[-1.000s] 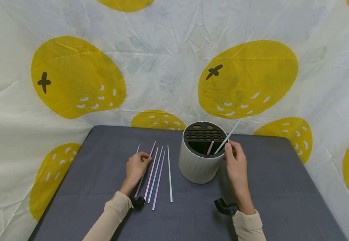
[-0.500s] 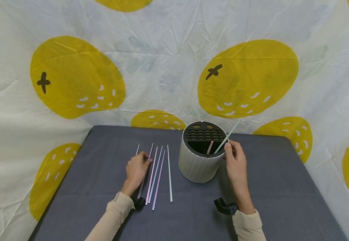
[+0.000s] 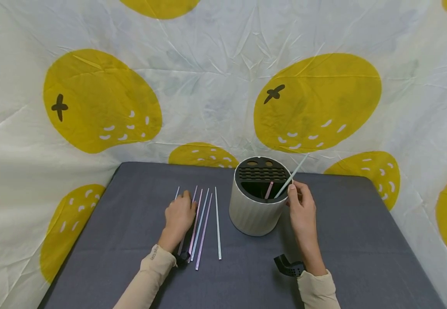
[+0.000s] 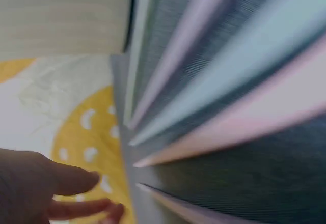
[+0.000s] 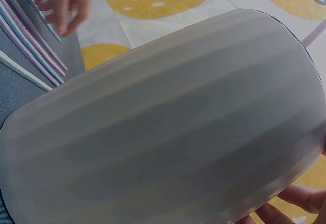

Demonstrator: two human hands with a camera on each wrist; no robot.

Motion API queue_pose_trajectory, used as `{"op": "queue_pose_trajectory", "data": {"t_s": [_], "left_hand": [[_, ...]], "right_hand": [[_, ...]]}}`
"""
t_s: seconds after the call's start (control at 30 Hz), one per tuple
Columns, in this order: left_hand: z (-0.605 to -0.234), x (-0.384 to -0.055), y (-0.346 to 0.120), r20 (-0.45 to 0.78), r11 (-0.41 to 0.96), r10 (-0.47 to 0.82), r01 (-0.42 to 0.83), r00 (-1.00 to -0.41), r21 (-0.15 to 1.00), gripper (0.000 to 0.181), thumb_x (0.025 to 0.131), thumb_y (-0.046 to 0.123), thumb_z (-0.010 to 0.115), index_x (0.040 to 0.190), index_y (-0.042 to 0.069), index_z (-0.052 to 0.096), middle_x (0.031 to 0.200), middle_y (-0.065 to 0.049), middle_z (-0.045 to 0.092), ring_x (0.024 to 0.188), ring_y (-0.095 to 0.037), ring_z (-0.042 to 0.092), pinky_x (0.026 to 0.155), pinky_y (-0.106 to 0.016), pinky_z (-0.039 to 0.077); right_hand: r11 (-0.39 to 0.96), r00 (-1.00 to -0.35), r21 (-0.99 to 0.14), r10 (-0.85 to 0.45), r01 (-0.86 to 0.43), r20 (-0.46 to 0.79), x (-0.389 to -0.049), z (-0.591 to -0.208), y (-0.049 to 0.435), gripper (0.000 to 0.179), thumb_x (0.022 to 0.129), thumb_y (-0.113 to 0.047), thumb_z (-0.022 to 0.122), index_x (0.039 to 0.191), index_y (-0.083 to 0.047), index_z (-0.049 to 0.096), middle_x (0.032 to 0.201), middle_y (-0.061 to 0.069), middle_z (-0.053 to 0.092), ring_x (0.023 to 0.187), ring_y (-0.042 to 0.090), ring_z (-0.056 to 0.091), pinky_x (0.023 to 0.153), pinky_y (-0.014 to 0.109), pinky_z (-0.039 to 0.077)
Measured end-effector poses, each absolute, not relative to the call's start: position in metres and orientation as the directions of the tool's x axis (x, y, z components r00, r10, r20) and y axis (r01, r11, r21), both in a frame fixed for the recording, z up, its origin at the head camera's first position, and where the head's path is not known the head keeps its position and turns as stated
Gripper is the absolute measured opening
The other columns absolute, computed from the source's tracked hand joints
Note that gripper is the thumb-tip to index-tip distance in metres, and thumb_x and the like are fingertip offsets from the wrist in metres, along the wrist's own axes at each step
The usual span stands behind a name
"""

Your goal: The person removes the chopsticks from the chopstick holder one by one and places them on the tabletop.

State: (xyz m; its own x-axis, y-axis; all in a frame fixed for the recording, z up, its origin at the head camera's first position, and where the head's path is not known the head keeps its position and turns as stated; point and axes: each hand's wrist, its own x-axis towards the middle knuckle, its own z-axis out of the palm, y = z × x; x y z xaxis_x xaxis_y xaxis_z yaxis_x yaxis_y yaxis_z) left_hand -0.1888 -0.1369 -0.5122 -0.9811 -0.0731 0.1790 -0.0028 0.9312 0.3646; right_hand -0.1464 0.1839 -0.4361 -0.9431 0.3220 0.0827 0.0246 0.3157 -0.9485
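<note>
My left hand point(image 3: 180, 218) hovers over the left end of a row of thin shiny straws. In the left wrist view its thumb and fingers stand apart beside the straw tips, with nothing visible between them. Just right of it lie a pink straw point(image 4: 244, 107), a blue straw point(image 3: 199, 229) and a purple straw point(image 3: 203, 234). My right hand point(image 3: 302, 210) grips the rim of a round, ribbed, off-white utensil holder point(image 3: 256, 219), thumb at the top edge. Out of its black slotted top lean a pale green straw point(image 3: 297, 170) and a short pink straw point(image 3: 269, 190).
A single white straw point(image 3: 217, 223) lies between the row and the holder. The dark grey tabletop point(image 3: 362, 240) ends at the back against a white cloth point(image 3: 208, 98) printed with yellow fruit. A black camera mount point(image 3: 289, 266) sits at the right wrist.
My left hand has let go of a straw at the row's left side and shifted slightly right, its back turned up. That straw now lies closer to the pink one. My right hand stays put.
</note>
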Motion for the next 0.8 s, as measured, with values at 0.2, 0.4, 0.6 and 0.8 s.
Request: {"op": "queue_pose_trajectory", "data": {"t_s": [0.2, 0.4, 0.6, 0.8], "left_hand": [[-0.483, -0.184, -0.117, 0.416, 0.879, 0.082, 0.262, -0.906, 0.399, 0.025, 0.101, 0.018, 0.07, 0.123, 0.007, 0.07, 0.104, -0.012, 0.071, 0.092, -0.033, 0.067, 0.075, -0.048, 0.056], [-0.452, -0.172, -0.094, 0.553, 0.765, 0.241, 0.507, -0.797, 0.398, 0.03, 0.104, 0.023, 0.066, 0.132, 0.012, 0.067, 0.119, -0.005, 0.069, 0.109, -0.028, 0.062, 0.088, -0.047, 0.052], [-0.428, -0.161, -0.067, 0.677, 0.662, 0.327, 0.671, -0.659, 0.334, 0.031, 0.105, 0.028, 0.064, 0.133, 0.014, 0.068, 0.126, -0.003, 0.067, 0.119, -0.023, 0.06, 0.09, -0.042, 0.05], [-0.412, -0.157, -0.043, 0.75, 0.609, 0.397, 0.763, -0.53, 0.217, 0.028, 0.103, 0.029, 0.067, 0.128, 0.016, 0.072, 0.121, 0.0, 0.07, 0.115, -0.02, 0.06, 0.092, -0.04, 0.048]], "right_hand": [[0.317, -0.944, -0.948, 0.322, 0.03, 0.078, -0.146, -0.437, 0.183, 0.048, 0.112, -0.041, 0.044, 0.147, -0.01, 0.056, 0.134, 0.011, 0.061, 0.105, 0.005, 0.053, 0.082, 0.009, 0.046], [0.318, -0.944, -0.947, 0.323, 0.038, 0.071, -0.147, -0.437, 0.183, 0.048, 0.112, -0.042, 0.044, 0.147, -0.011, 0.056, 0.136, 0.011, 0.061, 0.105, 0.006, 0.054, 0.082, 0.009, 0.046], [0.324, -0.944, -0.945, 0.321, 0.037, 0.073, -0.147, -0.437, 0.184, 0.049, 0.112, -0.043, 0.044, 0.148, -0.012, 0.055, 0.137, 0.01, 0.061, 0.101, 0.006, 0.055, 0.082, 0.009, 0.045], [0.329, -0.943, -0.944, 0.321, 0.028, 0.084, -0.144, -0.435, 0.183, 0.05, 0.112, -0.044, 0.043, 0.147, -0.011, 0.056, 0.135, 0.011, 0.061, 0.1, 0.005, 0.055, 0.081, 0.009, 0.045]]}}
